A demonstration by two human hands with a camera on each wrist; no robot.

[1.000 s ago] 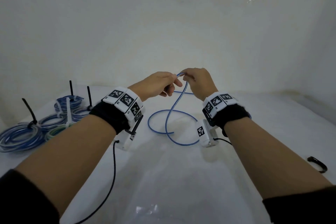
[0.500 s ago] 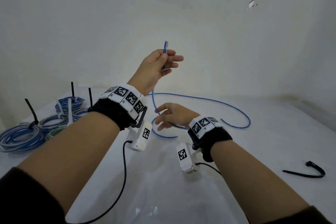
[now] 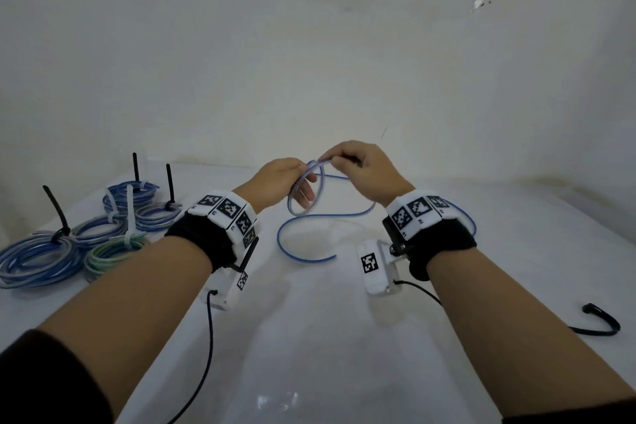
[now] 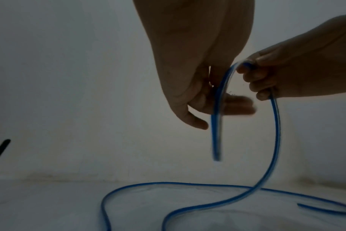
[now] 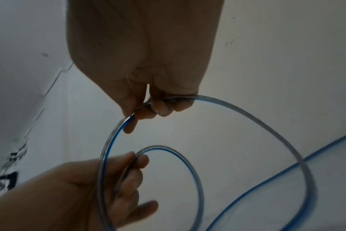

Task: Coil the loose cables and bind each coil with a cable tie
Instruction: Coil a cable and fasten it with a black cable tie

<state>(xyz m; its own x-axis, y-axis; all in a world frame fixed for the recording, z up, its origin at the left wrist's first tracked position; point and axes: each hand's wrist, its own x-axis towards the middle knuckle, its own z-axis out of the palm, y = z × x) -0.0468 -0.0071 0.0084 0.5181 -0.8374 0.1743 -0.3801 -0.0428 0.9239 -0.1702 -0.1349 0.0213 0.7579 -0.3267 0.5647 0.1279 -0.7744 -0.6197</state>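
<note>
A loose blue cable (image 3: pixel 309 217) with a clear stripe lies in curves on the white table (image 3: pixel 327 337) and rises to my hands above the middle. My left hand (image 3: pixel 285 179) pinches the cable (image 5: pixel 168 152) where a small loop hangs from it. My right hand (image 3: pixel 358 165) pinches the top of a second, larger loop (image 5: pixel 257 118) right beside the left fingers. In the left wrist view the cable (image 4: pixel 275 140) drops from my right fingers (image 4: pixel 261 78) to the table. A black cable tie (image 3: pixel 599 325) lies loose at the right.
Several bound coils (image 3: pixel 38 260) of blue, white and green cable sit at the left of the table, with black and white tie tails (image 3: pixel 56 210) sticking up. A pale wall (image 3: pixel 309 45) stands close behind the table. Black cords hang from both wrist cameras.
My left hand came down from its raised position and my right hand rose from the table. They now meet again above the middle, with a loop of cable formed between them.
</note>
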